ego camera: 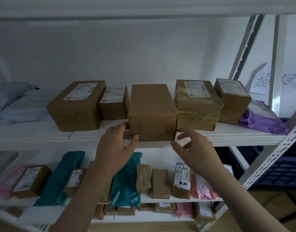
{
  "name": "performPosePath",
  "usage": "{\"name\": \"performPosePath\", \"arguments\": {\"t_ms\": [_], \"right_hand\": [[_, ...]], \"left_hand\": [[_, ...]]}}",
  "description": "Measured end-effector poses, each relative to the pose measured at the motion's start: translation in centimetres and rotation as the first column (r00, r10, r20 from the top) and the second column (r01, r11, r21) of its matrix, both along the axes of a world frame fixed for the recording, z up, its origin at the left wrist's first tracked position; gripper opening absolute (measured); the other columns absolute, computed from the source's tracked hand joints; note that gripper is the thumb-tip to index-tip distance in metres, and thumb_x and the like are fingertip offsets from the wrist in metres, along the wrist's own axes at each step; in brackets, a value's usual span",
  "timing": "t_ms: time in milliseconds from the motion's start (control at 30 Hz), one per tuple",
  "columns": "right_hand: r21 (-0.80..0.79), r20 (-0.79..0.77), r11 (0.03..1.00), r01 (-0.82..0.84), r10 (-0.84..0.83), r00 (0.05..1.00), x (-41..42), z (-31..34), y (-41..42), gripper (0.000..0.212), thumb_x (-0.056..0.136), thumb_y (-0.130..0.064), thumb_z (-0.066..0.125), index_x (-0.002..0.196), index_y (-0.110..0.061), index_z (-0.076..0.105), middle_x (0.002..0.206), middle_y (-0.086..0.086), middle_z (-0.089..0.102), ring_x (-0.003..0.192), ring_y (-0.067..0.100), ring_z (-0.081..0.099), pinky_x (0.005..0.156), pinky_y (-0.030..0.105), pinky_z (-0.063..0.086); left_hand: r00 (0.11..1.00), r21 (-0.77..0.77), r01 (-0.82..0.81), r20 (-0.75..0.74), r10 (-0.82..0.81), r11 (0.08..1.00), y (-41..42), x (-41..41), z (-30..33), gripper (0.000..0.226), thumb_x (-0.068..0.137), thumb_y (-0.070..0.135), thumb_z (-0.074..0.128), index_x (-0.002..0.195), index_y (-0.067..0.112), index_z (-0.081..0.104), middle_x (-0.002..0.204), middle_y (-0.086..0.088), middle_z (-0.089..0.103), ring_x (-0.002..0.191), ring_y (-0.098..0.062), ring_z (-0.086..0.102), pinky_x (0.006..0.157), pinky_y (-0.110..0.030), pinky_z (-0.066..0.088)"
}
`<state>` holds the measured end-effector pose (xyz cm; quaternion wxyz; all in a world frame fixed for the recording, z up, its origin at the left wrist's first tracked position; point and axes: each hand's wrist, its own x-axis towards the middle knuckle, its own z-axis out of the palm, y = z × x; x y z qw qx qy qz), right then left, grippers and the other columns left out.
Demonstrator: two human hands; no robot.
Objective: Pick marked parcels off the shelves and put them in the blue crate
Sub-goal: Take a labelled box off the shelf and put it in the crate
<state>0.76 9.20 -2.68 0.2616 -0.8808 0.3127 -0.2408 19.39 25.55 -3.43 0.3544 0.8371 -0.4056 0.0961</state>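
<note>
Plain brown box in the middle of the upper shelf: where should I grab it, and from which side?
Grip the plain box by its two side faces near the front corners, coming from the front. It juts past its neighbours and the shelf edge; further back they crowd its sides.

Parcel storeroom, white metal shelving (211,139), labelled cardboard boxes (76,104)
</note>
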Motion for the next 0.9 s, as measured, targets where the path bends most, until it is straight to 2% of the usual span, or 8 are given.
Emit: {"name": "performPosePath", "arguments": {"t_ms": [133, 233, 333, 467, 600, 667, 767, 900], "right_hand": [[0.139, 0.002, 0.99, 0.018, -0.019, 1.0, 0.1, -1.7, -1.2, 0.031, 0.089, -0.053, 0.063, 0.116, -0.04, 0.057, 0.096, -0.025, 0.066, 0.07, 0.0, 0.067, 0.072, 0.036, 0.06], [0.163, 0.036, 0.986, 0.025, -0.031, 0.999, 0.3, -2.0, -1.4, 0.019, 0.09, -0.048, 0.064, 0.103, -0.036, 0.062, 0.092, -0.022, 0.066, 0.072, 0.003, 0.068, 0.069, 0.032, 0.059], [0.206, 0.019, 0.978, -0.002, -0.002, 1.0, 0.6, -1.9, -1.0, 0.014, 0.091, -0.045, 0.063, 0.089, -0.032, 0.067, 0.088, -0.018, 0.069, 0.072, 0.003, 0.069, 0.07, 0.032, 0.058], [0.358, 0.014, 0.928, -0.101, 0.103, 0.995, 1.3, -1.9, -0.5, 0.023, 0.092, -0.044, 0.064, 0.106, -0.026, 0.068, 0.098, -0.014, 0.07, 0.067, 0.007, 0.072, 0.071, 0.04, 0.062], [0.487, 0.082, 0.861, -0.144, 0.119, 0.99, 1.9, -0.8, -0.5, 0.027, 0.093, -0.034, 0.065, 0.114, -0.016, 0.067, 0.106, -0.002, 0.07, 0.072, 0.014, 0.074, 0.072, 0.042, 0.062], [0.459, 0.112, 0.875, -0.156, 0.118, 0.987, 1.8, -0.1, -0.5, 0.028, 0.093, -0.034, 0.065, 0.116, -0.017, 0.065, 0.105, -0.004, 0.07, 0.072, 0.012, 0.074, 0.071, 0.04, 0.062], [0.311, 0.117, 0.94, -0.141, 0.109, 0.987, 1.5, 1.3, -0.8, 0.036, 0.091, -0.043, 0.064, 0.12, -0.022, 0.063, 0.101, -0.013, 0.069, 0.072, 0.007, 0.072, 0.072, 0.041, 0.061], [0.14, 0.154, 0.981, -0.137, 0.115, 0.981, 1.0, 4.1, -1.5, 0.039, 0.084, -0.057, 0.061, 0.114, -0.032, 0.062, 0.104, -0.021, 0.067, 0.078, 0.004, 0.07, 0.075, 0.043, 0.06]], "left_hand": [[1.0, -0.004, 0.0, 0.021, 0.001, 1.0, 0.2, 0.1, 1.3, 0.056, 0.095, 0.05, 0.059, 0.145, 0.03, 0.042, 0.129, 0.004, 0.059, 0.117, -0.016, 0.056, 0.085, -0.031, 0.046], [0.998, 0.006, 0.019, 0.06, -0.019, 1.0, 0.1, 0.3, 2.8, 0.068, 0.096, 0.051, 0.058, 0.153, 0.031, 0.029, 0.14, 0.004, 0.053, 0.124, -0.014, 0.051, 0.091, -0.03, 0.044], [0.988, 0.031, 0.063, 0.142, -0.067, 0.998, 0.0, 0.6, 4.1, 0.066, 0.096, 0.048, 0.059, 0.153, 0.029, 0.031, 0.144, 0.006, 0.049, 0.128, -0.013, 0.046, 0.093, -0.029, 0.04], [0.97, 0.073, 0.088, 0.219, -0.102, 0.993, -0.1, 1.0, 4.7, 0.06, 0.097, 0.045, 0.058, 0.15, 0.025, 0.039, 0.145, 0.004, 0.049, 0.129, -0.015, 0.046, 0.093, -0.029, 0.039], [0.974, 0.053, 0.084, 0.204, -0.093, 0.995, 0.0, 1.2, 4.4, 0.06, 0.098, 0.044, 0.058, 0.151, 0.024, 0.039, 0.145, 0.003, 0.049, 0.129, -0.015, 0.045, 0.093, -0.028, 0.039], [0.982, 0.03, 0.096, 0.16, -0.1, 0.995, 0.2, 1.5, 4.1, 0.06, 0.097, 0.044, 0.058, 0.151, 0.025, 0.038, 0.145, 0.004, 0.048, 0.129, -0.013, 0.043, 0.094, -0.029, 0.039], [0.986, -0.005, 0.119, 0.114, -0.117, 0.993, 0.4, 2.2, 3.5, 0.059, 0.096, 0.044, 0.06, 0.149, 0.025, 0.04, 0.142, 0.006, 0.049, 0.128, -0.011, 0.044, 0.094, -0.03, 0.04], [0.988, -0.016, 0.132, 0.088, -0.13, 0.991, 0.6, 2.8, 2.6, 0.05, 0.096, 0.046, 0.059, 0.139, 0.024, 0.05, 0.133, 0.008, 0.053, 0.121, -0.011, 0.048, 0.088, -0.031, 0.044]]}}
